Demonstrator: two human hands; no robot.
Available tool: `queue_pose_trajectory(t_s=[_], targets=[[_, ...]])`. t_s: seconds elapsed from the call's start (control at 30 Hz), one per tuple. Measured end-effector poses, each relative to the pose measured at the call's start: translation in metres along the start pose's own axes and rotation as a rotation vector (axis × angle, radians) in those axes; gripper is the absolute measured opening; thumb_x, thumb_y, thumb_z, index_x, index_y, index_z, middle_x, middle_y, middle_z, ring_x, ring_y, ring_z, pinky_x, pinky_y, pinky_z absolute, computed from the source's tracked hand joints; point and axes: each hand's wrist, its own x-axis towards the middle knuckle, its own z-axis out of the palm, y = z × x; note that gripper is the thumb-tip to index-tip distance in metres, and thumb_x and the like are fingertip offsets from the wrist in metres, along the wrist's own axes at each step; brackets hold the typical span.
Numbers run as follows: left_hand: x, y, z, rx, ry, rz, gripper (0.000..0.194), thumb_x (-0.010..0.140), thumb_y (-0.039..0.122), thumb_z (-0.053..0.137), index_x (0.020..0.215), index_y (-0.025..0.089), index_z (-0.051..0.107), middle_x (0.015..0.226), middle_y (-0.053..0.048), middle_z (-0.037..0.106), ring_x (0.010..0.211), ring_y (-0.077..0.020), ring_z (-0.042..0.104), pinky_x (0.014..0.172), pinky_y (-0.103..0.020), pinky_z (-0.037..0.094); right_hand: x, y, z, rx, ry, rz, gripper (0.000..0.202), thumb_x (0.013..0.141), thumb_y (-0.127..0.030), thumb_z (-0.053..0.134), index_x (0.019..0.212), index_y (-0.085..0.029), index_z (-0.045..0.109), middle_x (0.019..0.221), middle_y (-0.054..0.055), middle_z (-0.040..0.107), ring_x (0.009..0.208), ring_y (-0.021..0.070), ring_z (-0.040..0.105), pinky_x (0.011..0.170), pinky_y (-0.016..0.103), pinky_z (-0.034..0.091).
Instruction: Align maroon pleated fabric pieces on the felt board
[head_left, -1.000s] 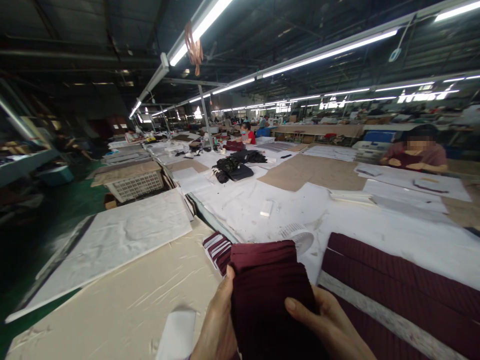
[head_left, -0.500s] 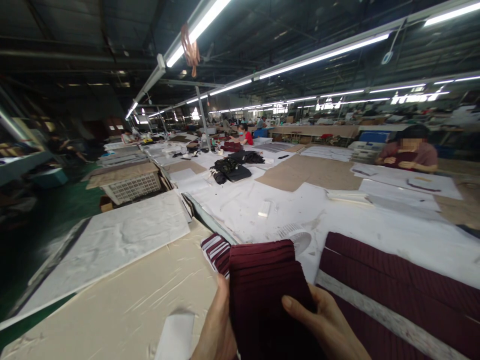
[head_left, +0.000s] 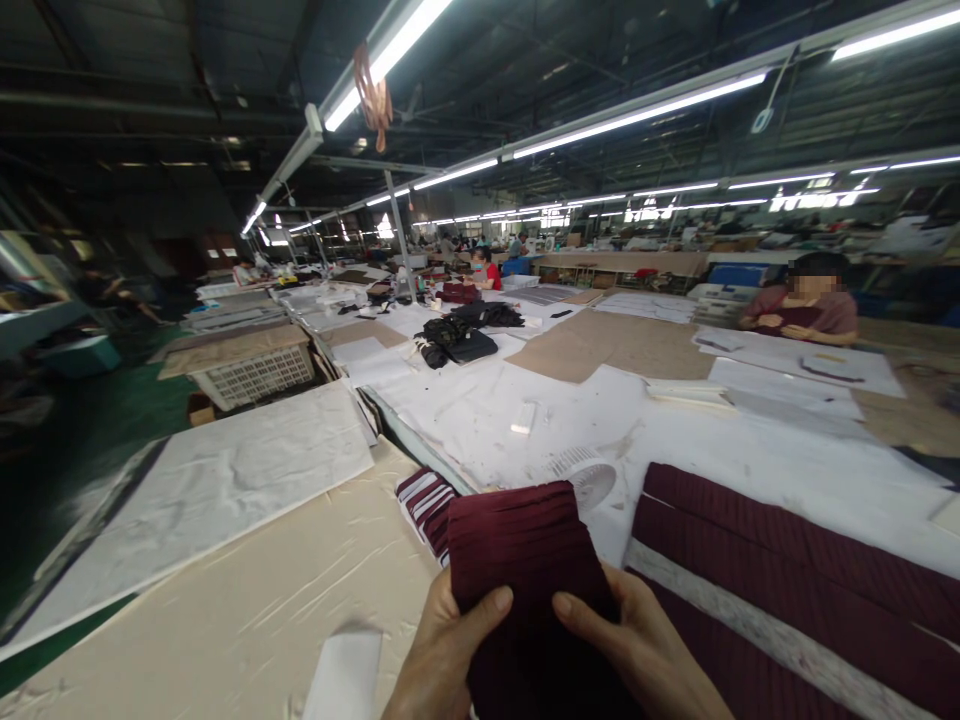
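in the head view i see a maroon cloth stack (head_left: 517, 560) at 6 o'clock, held up between two hands. the left hand (head_left: 450, 640) pinches its left edge, thumb on the front; the right hand (head_left: 637, 640) pinches the opposite edge the same way, thumb tips apart. around the stack, a maroon-and-white striped bundle (head_left: 429, 512) lies at 10 o'clock, a round white slatted object (head_left: 589, 478) at 1, maroon panels (head_left: 780, 545) at 3, a white slip (head_left: 345, 672) at 8. a co-worker (head_left: 832, 310) is well apart at 2.
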Motion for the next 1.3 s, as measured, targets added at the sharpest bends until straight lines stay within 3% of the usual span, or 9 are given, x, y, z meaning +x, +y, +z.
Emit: queue_pose_trajectory(t_s=[0.23, 0.5, 0.67, 0.73, 0.87, 0.93, 1.0, 1.13, 1.3], targets=[[0.001, 0.004, -0.004, 0.073, -0.111, -0.013, 0.04, 0.063, 0.023, 0.08, 0.102, 0.017, 0.071, 0.092, -0.01, 0.075, 0.093, -0.0298, 0.068, 0.09, -0.042, 0.05, 0.014, 0.0, -0.025, -0.308, 0.141, -0.369, 0.032, 0.074, -0.037, 0.075, 0.1, -0.029, 0.058, 0.12, 0.001, 0.053, 0.107, 0.0205, 0.054, 0.092, 0.033, 0.042], [0.006, 0.006, -0.008, 0.057, -0.024, 0.007, 0.033, 0.064, 0.022, 0.079, 0.096, 0.017, 0.071, 0.089, -0.01, 0.075, 0.091, -0.0279, 0.069, 0.086, -0.039, 0.052, 0.011, -0.004, -0.011, -0.015, -0.079, -0.12, 0.039, 0.075, -0.044, 0.072, 0.104, -0.02, 0.062, 0.098, 0.007, 0.067, 0.094, 0.0249, 0.062, 0.083, 0.039, 0.049], [0.012, 0.007, -0.004, 0.036, 0.048, 0.039, 0.03, 0.063, 0.022, 0.079, 0.092, 0.016, 0.071, 0.086, -0.01, 0.075, 0.087, -0.0271, 0.069, 0.083, -0.037, 0.053, 0.013, 0.008, -0.005, -0.103, -0.044, -0.098, 0.034, 0.082, -0.042, 0.065, 0.11, -0.022, 0.064, 0.104, 0.006, 0.068, 0.1, 0.0258, 0.062, 0.09, 0.041, 0.049], [0.015, 0.004, -0.003, 0.038, 0.071, 0.052, 0.032, 0.062, 0.023, 0.08, 0.092, 0.016, 0.071, 0.085, -0.009, 0.075, 0.087, -0.0267, 0.069, 0.082, -0.036, 0.053, 0.017, 0.015, -0.007, -0.333, 0.09, -0.238, 0.027, 0.083, -0.039, 0.064, 0.104, -0.023, 0.068, 0.107, 0.008, 0.066, 0.102, 0.0267, 0.06, 0.091, 0.042, 0.048], [0.022, -0.007, -0.003, -0.001, 0.089, 0.043, 0.03, 0.062, 0.022, 0.08, 0.09, 0.017, 0.071, 0.083, -0.006, 0.075, 0.084, -0.0243, 0.07, 0.081, -0.035, 0.053, 0.021, 0.03, -0.013, -0.891, 0.527, -0.74, 0.005, 0.078, -0.024, 0.069, 0.083, -0.022, 0.071, 0.116, 0.011, 0.062, 0.106, 0.0295, 0.055, 0.09, 0.044, 0.046], [0.026, -0.014, -0.002, -0.039, 0.088, 0.028, 0.028, 0.061, 0.022, 0.08, 0.087, 0.017, 0.07, 0.079, -0.005, 0.075, 0.08, -0.0237, 0.07, 0.08, -0.036, 0.054, 0.018, 0.033, -0.016, -0.989, 0.537, -0.874, 0.009, 0.08, -0.015, 0.065, 0.082, -0.023, 0.067, 0.106, 0.009, 0.066, 0.097, 0.0251, 0.06, 0.085, 0.038, 0.049], [0.029, -0.02, 0.0, -0.064, 0.097, 0.012, 0.027, 0.058, 0.021, 0.082, 0.082, 0.016, 0.07, 0.073, -0.005, 0.074, 0.073, -0.0232, 0.07, 0.079, -0.036, 0.054, 0.013, 0.034, -0.018, -0.941, 0.399, -0.843, 0.014, 0.083, -0.01, 0.059, 0.085, -0.023, 0.063, 0.094, 0.006, 0.069, 0.085, 0.0199, 0.065, 0.075, 0.029, 0.052], [0.031, -0.028, 0.013, -0.098, 0.086, -0.037, 0.023, 0.062, 0.021, 0.081, 0.082, 0.015, 0.071, 0.074, -0.005, 0.074, 0.073, -0.0224, 0.07, 0.083, -0.037, 0.054, 0.004, 0.029, -0.03, -0.809, 0.271, -0.533, 0.007, 0.089, -0.021, 0.056, 0.09, -0.022, 0.062, 0.086, 0.005, 0.071, 0.073, 0.0188, 0.068, 0.065, 0.025, 0.053], [0.028, -0.04, 0.021, -0.241, -0.009, -0.187, 0.04, 0.082, 0.051, 0.058, 0.097, 0.017, 0.074, 0.091, -0.009, 0.076, 0.102, -0.0283, 0.066, 0.099, -0.041, 0.046, -0.017, 0.013, -0.059, -0.811, 0.087, -0.397, 0.025, 0.092, -0.024, 0.05, 0.115, -0.021, 0.061, 0.092, 0.005, 0.073, 0.079, 0.0187, 0.069, 0.071, 0.026, 0.053]])
